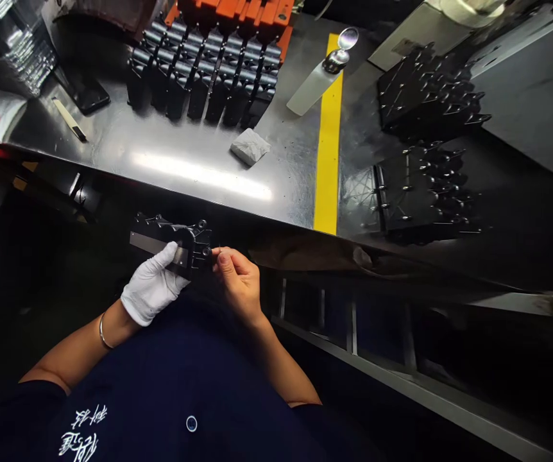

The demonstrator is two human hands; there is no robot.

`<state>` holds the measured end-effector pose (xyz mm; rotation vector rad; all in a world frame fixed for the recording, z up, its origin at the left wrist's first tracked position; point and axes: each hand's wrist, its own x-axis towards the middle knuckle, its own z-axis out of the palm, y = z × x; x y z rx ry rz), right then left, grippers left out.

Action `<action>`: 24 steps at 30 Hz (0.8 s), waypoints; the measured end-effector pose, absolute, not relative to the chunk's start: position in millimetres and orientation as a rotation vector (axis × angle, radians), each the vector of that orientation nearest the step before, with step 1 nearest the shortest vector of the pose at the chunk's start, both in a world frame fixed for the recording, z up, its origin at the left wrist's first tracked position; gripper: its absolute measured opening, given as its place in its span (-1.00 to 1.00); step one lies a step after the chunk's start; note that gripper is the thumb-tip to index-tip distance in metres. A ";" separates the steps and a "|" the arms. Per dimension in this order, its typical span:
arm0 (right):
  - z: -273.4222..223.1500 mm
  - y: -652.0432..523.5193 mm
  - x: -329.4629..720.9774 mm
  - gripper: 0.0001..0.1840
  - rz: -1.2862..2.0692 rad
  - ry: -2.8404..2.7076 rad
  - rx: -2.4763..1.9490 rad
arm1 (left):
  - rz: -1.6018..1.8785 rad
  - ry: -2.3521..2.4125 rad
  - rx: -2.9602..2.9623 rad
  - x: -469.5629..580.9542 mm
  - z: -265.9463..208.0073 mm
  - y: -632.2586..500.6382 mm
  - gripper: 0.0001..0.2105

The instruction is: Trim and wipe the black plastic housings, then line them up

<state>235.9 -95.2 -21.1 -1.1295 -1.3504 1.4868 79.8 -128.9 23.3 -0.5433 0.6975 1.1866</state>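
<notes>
My left hand point(154, 285), in a white glove, grips a black moulded part point(190, 247) just off the front edge of the bench. A flat grey strip shows along the part's near side, and rounded bosses stand on its upper edge and right end. Bare and closed in a pinch, my right hand point(240, 276) is at the part's right end, its fingertips close to a round boss. Something thin may be between those fingertips, too small to make out.
On the metal bench point(190, 173) lie rows of black parts point(204, 77), a white block point(250, 147), a pale-handled tool point(68, 120) and a bottle point(314, 86). A yellow stripe point(328, 154) crosses the bench. More black parts point(416, 186) stand on the right, and an orange tray point(247, 16) at the back.
</notes>
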 end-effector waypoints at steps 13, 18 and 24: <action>-30.2 -109.7 202.3 -0.51 1.197 -1.071 -1.286 | 1.158 0.603 -0.572 82.3 15.0 -133.7 -0.63; -23.7 -95.3 229.0 -0.61 1.215 -1.398 -1.172 | 1.180 0.570 -0.631 74.7 17.7 -131.4 -0.64; -11.8 -82.9 252.4 -0.74 0.922 -1.916 -0.844 | 1.110 0.584 -0.627 69.1 26.9 -131.7 -0.64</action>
